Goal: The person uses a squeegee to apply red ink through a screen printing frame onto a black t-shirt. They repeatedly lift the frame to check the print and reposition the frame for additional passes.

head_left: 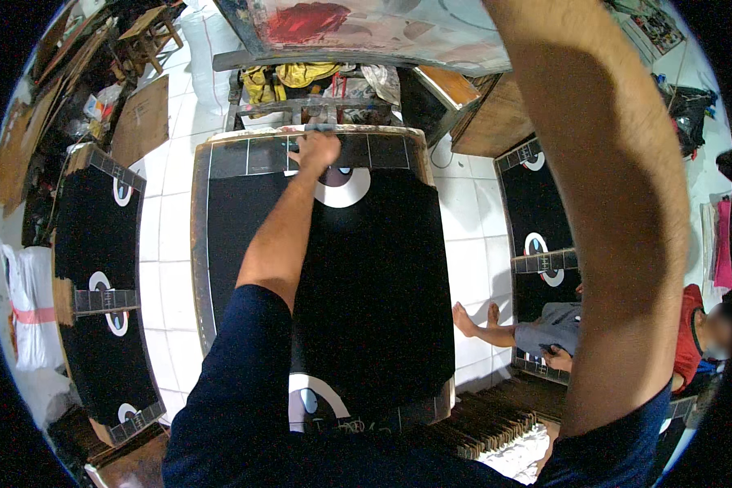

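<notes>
A large black fabric sheet (366, 293) lies flat across the centre of the frame on a printing table (199, 244) with a worn wooden rim. It bears a white round motif with a blue centre near its top edge and another at its bottom edge; its surface looks matte and smooth. The left hand (317, 150) reaches straight ahead, arm extended, fingers curled down and pressing on the sheet's far edge at upper centre, beside a row of dark grid squares. The right forearm rises along the right of the frame; its hand is out of view. A seated person (691, 333) in red is at lower right on white floor tiles.
</notes>
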Action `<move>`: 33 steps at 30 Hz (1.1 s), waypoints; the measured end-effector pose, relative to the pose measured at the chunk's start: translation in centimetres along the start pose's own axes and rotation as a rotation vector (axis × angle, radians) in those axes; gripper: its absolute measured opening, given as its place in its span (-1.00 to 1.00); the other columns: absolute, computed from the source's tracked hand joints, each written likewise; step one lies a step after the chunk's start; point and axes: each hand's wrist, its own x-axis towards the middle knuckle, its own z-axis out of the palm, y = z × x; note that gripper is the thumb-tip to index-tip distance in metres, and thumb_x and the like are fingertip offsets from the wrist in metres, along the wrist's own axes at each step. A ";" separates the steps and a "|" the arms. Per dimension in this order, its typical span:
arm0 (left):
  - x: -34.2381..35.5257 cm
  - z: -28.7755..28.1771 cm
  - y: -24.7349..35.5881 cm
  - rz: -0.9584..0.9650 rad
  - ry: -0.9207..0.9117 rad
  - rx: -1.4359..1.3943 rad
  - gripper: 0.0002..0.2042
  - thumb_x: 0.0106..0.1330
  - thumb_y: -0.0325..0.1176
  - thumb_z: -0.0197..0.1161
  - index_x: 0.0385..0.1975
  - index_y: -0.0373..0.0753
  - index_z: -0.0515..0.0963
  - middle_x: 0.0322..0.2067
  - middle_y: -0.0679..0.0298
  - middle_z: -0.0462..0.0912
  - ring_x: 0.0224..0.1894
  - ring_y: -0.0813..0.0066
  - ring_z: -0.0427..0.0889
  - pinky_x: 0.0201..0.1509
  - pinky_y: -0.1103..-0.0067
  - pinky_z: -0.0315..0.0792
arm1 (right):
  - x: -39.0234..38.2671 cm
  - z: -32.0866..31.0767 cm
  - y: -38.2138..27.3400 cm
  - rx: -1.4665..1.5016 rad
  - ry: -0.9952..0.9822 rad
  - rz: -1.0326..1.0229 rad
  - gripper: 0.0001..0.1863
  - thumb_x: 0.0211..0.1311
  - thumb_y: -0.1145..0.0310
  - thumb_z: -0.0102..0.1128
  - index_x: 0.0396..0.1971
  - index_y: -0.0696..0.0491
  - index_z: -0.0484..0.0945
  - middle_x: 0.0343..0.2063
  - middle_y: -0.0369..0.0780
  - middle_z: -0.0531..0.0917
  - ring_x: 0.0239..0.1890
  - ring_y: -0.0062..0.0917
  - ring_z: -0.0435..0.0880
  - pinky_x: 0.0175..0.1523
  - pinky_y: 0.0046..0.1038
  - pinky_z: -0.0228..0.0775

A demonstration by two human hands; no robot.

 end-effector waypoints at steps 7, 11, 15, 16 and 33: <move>-8.9 -11.0 -4.8 0.181 0.126 -1.300 -0.50 0.55 -0.13 0.07 0.35 -0.31 0.43 0.26 0.07 0.53 0.25 0.27 0.51 0.32 0.31 0.37 | -12.3 -2.2 0.2 0.177 0.034 -0.040 -0.72 0.33 0.31 0.19 0.00 0.00 0.63 -0.08 -0.01 0.73 -0.02 -0.11 0.73 0.01 -0.13 0.58; -27.1 -16.6 -6.7 0.332 0.198 -1.875 -0.55 0.62 -0.08 -0.01 0.27 -0.31 0.43 0.12 0.17 0.55 0.15 0.28 0.58 0.27 0.27 0.46 | -23.4 0.8 1.2 0.215 0.467 -0.309 -0.67 0.16 0.45 0.34 -0.05 0.02 0.56 -0.12 -0.10 0.66 -0.11 -0.04 0.68 -0.07 -0.08 0.54; -35.6 -15.6 -9.3 0.016 0.063 -1.994 -0.32 0.49 0.28 -0.04 0.28 -0.24 0.37 0.15 0.17 0.45 0.19 0.29 0.45 0.31 0.19 0.35 | -38.0 1.0 2.4 0.408 0.181 -0.042 -0.69 0.30 0.38 0.29 0.02 0.05 0.58 -0.02 -0.07 0.69 0.08 -0.10 0.68 0.17 -0.16 0.53; -35.1 -14.4 -10.4 -0.219 0.066 -1.963 -0.23 0.47 0.32 -0.06 0.35 -0.31 0.33 0.26 0.07 0.44 0.25 0.18 0.43 0.34 0.14 0.34 | -41.1 1.2 2.6 0.509 0.119 0.079 -0.75 0.39 0.32 0.23 0.00 0.06 0.60 -0.04 -0.06 0.69 0.09 -0.09 0.67 0.19 -0.17 0.52; -33.0 -2.4 -25.6 0.415 0.308 0.005 0.11 0.02 0.09 0.62 0.48 -0.37 0.15 0.43 -0.07 0.29 0.54 0.02 0.20 0.60 -0.05 -0.06 | -34.4 27.9 14.2 0.137 -0.564 -0.351 -0.63 0.05 0.55 0.20 -0.08 0.01 0.59 -0.18 -0.14 0.67 -0.12 -0.07 0.65 -0.01 -0.03 0.48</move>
